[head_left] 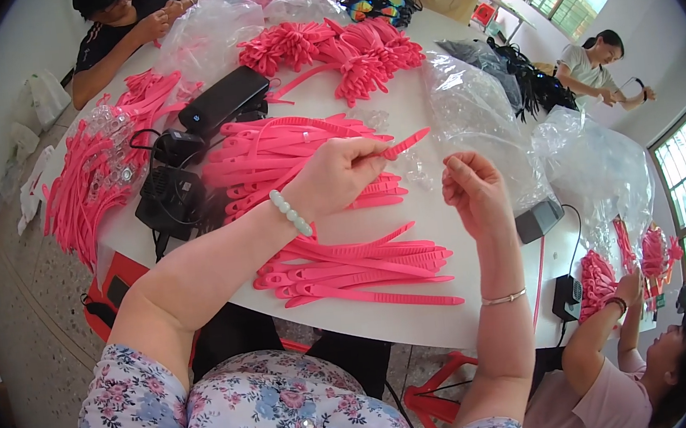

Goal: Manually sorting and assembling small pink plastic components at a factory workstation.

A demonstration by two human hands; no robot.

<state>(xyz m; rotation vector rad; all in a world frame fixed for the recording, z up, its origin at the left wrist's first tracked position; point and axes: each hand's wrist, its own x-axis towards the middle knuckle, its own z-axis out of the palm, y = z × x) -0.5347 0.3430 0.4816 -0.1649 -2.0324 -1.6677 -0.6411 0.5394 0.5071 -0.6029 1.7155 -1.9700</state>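
My left hand, with a beaded bracelet at its wrist, is closed on a pink rubber strap. The strap's notched end sticks out to the right past my fingertips. To its right, my right hand is raised over the white table with thumb and fingers pressed together. What that hand holds, if anything, is too small to make out. Beneath my left hand lies a large pile of pink straps. A smaller pile of straps lies nearer me. Small clear pieces are on the table between my hands.
Black power adapters and a black box stand left of the piles. More pink straps with clear parts lie far left. Bundled straps and clear plastic bags cover the table's far and right parts. Several co-workers sit around.
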